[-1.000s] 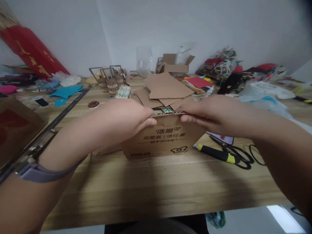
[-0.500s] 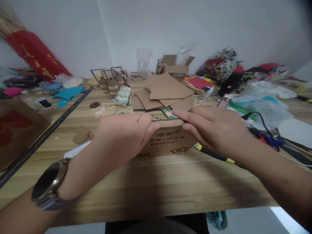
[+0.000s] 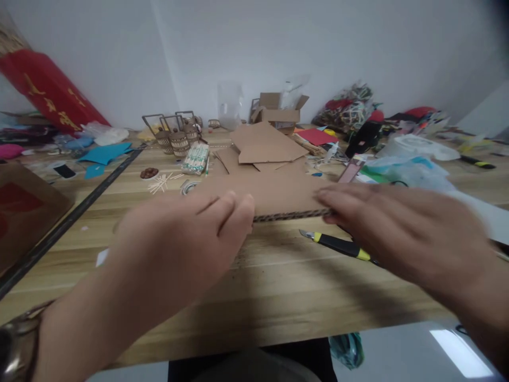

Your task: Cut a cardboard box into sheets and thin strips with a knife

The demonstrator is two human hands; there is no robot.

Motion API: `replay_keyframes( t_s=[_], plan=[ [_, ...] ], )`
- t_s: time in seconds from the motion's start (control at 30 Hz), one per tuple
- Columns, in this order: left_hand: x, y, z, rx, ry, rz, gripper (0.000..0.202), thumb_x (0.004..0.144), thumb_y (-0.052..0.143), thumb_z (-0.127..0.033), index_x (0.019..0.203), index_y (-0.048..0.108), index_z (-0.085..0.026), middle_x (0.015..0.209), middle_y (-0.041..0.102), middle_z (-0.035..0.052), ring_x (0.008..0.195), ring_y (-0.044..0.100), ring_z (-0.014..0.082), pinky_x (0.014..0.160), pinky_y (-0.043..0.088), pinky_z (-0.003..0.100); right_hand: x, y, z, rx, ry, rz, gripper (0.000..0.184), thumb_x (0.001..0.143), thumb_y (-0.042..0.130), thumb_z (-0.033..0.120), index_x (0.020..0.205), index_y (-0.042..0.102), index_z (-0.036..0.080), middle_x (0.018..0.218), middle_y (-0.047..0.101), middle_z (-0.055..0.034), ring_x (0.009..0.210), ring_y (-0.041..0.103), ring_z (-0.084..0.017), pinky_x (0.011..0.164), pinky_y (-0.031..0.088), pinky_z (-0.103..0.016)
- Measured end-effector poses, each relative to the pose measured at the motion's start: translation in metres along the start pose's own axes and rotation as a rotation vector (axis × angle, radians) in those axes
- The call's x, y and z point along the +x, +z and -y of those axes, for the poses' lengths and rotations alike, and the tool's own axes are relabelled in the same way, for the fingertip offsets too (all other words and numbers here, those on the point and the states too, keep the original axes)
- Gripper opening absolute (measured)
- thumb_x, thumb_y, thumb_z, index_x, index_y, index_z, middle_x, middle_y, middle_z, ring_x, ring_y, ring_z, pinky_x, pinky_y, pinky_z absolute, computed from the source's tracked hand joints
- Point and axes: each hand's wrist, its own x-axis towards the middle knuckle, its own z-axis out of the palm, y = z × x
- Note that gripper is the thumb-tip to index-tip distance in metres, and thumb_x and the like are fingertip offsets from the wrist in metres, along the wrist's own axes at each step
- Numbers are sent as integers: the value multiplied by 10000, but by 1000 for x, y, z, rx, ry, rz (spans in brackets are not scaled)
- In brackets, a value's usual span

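Note:
A piece of corrugated cardboard [image 3: 274, 193] is held between my two hands above the table, its cut edge toward me and its plain brown face up. My left hand [image 3: 186, 233], with a watch on the wrist, is closed on the near left part of the edge. At the near right corner, the fingers of my right hand [image 3: 401, 233] pinch the board. A yellow and black utility knife [image 3: 342, 245], blade out, lies on the table just left of my right hand. Behind the held piece, other cardboard pieces [image 3: 266, 146] are stacked.
Small stick-built buckets [image 3: 178, 142] and a pack of wrapped sticks [image 3: 196, 158] stand back left, near loose sticks [image 3: 159, 184] and a bowl of brown beads [image 3: 149, 174]. An open carton [image 3: 280, 114] is at the wall. A black metal strip [image 3: 95, 193] crosses the left side.
The cardboard has tipped from upright, printed side toward me, to nearly flat with its plain face up. Both hands have come nearer to me and moved apart, and more of the knife shows.

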Motion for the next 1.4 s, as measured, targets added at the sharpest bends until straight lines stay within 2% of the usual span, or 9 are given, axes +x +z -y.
replay_keyframes(
  t_s=[0.13, 0.27, 0.43, 0.67, 0.83, 1.0, 1.2, 1.3, 1.4],
  plan=[
    [-17, 57, -6, -123, 228, 221, 450, 1008, 329, -178, 1438, 454, -129, 1396, 600, 161, 1251, 587, 297, 984, 477, 435, -20, 45, 17, -8, -294, -26, 378, 989, 420, 88, 1310, 608, 158, 1212, 732, -116, 1089, 701, -234, 879, 592, -358],
    [-39, 109, -29, -139, 290, 247, 494, 987, 290, -103, 1471, 375, -63, 1481, 526, 161, 1357, 500, 268, 1115, 373, 420, -45, 83, 33, 40, -329, -62, 338, 998, 423, 90, 1278, 610, 86, 1205, 728, -152, 1147, 675, -227, 949, 568, -354],
    [-74, 147, -58, -56, 253, 232, 552, 941, 269, -63, 1486, 354, -61, 1483, 517, 181, 1383, 469, 291, 1118, 359, 471, -79, 104, 43, 193, -276, 37, 283, 1018, 450, 150, 1238, 614, 80, 1232, 720, -132, 1176, 652, -228, 1005, 533, -387],
    [-100, 174, -69, -91, 232, 251, 640, 862, 320, -25, 1497, 361, -89, 1554, 436, 150, 1442, 378, 313, 1149, 319, 506, -158, 104, -18, 143, 432, 325, 434, 973, 511, 458, 1289, 599, 174, 1203, 692, -182, 1100, 646, -358, 906, 535, -552],
    [-107, 184, -72, -179, 218, 282, 581, 940, 322, -77, 1519, 349, -124, 1575, 414, 118, 1471, 322, 315, 1161, 305, 500, -180, 112, -44, 193, 491, 542, 426, 976, 445, 408, 1279, 611, 158, 1192, 690, -176, 1072, 645, -343, 922, 516, -529],
    [-110, 177, -72, -326, 193, 357, 616, 1044, 358, -420, 1580, 230, -146, 1622, 324, 119, 1513, 221, 304, 1181, 304, 478, -170, 110, -36, 233, 618, 482, 469, 970, 360, 436, 1202, 644, 143, 1035, 705, -193, 971, 655, -369, 883, 502, -573],
    [-114, 176, -74, -375, 161, 397, 679, 1030, 400, -471, 1598, 166, -181, 1636, 287, 114, 1525, 181, 303, 1196, 289, 484, -144, 87, -3, 1226, 1479, 251, 443, 882, 580, 614, 1099, 607, 228, 881, 700, -72, 619, 635, -192, 505, 535, -311],
    [-115, 179, -75, -363, 160, 353, 701, 1028, 419, -448, 1600, 133, -161, 1637, 281, 120, 1525, 176, 310, 1181, 314, 497, -133, 77, 12, 1668, 1603, 184, 473, 726, 827, 502, 1050, 623, 224, 918, 702, -49, 635, 621, -131, 546, 539, -239],
    [-116, 181, -76, -361, 163, 327, 729, 1026, 425, -445, 1604, 84, -158, 1640, 273, 111, 1527, 168, 310, 1165, 342, 504, -128, 75, 22, 1888, 1539, 162, 494, 701, 879, 396, 1097, 635, 228, 991, 701, -52, 700, 623, -108, 627, 539, -215]
  ],
)
